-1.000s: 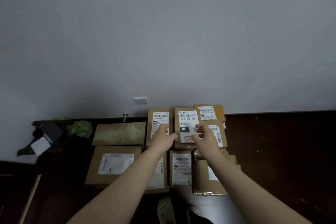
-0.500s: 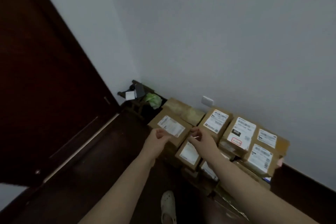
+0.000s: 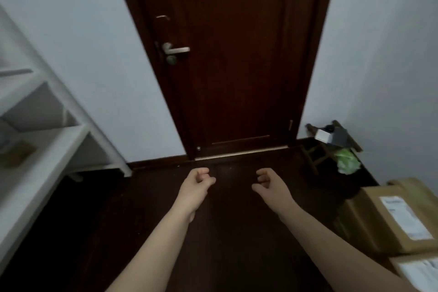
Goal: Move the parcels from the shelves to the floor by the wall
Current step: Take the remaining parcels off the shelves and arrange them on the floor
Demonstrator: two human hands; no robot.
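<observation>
Several parcels (image 3: 392,217) lie on the floor (image 3: 225,232) by the right wall (image 3: 384,54) in the head view, at the frame's right edge: one labelled box in full, a 2nd cut off below it, a 3rd behind, so part of the job looks done. On the white shelves (image 3: 54,140) at left, one brown item (image 3: 16,153), prob. a parcel, sits on a middle shelf. It's blurred, and the upper shelves run out of frame, so how many are left can't be told. Left hand (image 3: 196,185) and right hand (image 3: 271,185) reach out over bare floor, well apart from shelves and stack, fingers loosely curled, holding nothing. Judged step: betw. trips, turning back for the next pickup. Vs. 1 s ago: both hands were then on a labelled parcel in the stack by the wall; half a sec ago they had let go and the view was swinging left. Now the view faces the door (image 3: 237,66) square-on, the shelves have come in at left, most of the stack has gone out at right, and the small stool (image 3: 331,142) w/ its green bundle (image 3: 347,161) has shifted to the right side of frame.
</observation>
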